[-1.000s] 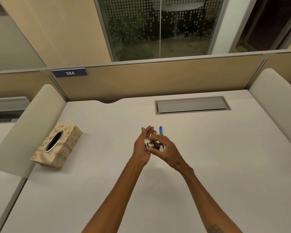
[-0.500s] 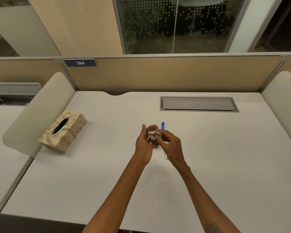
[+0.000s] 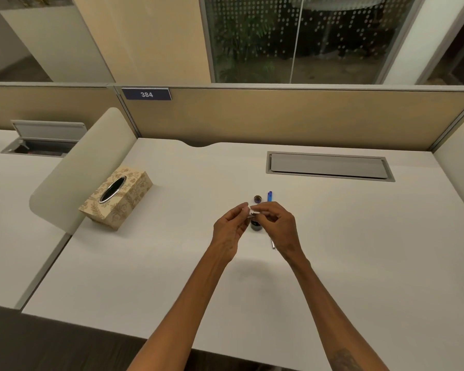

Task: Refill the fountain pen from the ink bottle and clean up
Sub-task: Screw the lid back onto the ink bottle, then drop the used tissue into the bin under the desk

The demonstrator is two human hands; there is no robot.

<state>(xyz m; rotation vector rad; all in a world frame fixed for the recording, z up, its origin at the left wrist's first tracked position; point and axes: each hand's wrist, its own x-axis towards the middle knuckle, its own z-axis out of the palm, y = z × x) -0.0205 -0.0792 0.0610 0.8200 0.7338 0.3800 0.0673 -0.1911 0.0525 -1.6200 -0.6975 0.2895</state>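
A small dark ink bottle [image 3: 256, 226] stands open on the white desk [image 3: 359, 250], just below my fingertips. Its dark round cap [image 3: 257, 199] lies a little farther back. My left hand [image 3: 229, 230] and my right hand [image 3: 281, 227] meet above the bottle, and both pinch a small white tissue [image 3: 252, 211]. The blue end of the fountain pen [image 3: 270, 196] shows beyond my right fingers. A thin silvery end [image 3: 273, 245] shows under that hand, and the part between is hidden.
A patterned tissue box [image 3: 115, 199] sits at the desk's left, next to a rounded side divider [image 3: 83, 167]. A grey cable hatch [image 3: 330, 167] is set in the desk at the back right. A beige partition [image 3: 279, 116] closes the far edge.
The ink bottle has left my hands and now stands on the desk below them. My fingers now pinch only the tissue, and the cap has come into view.
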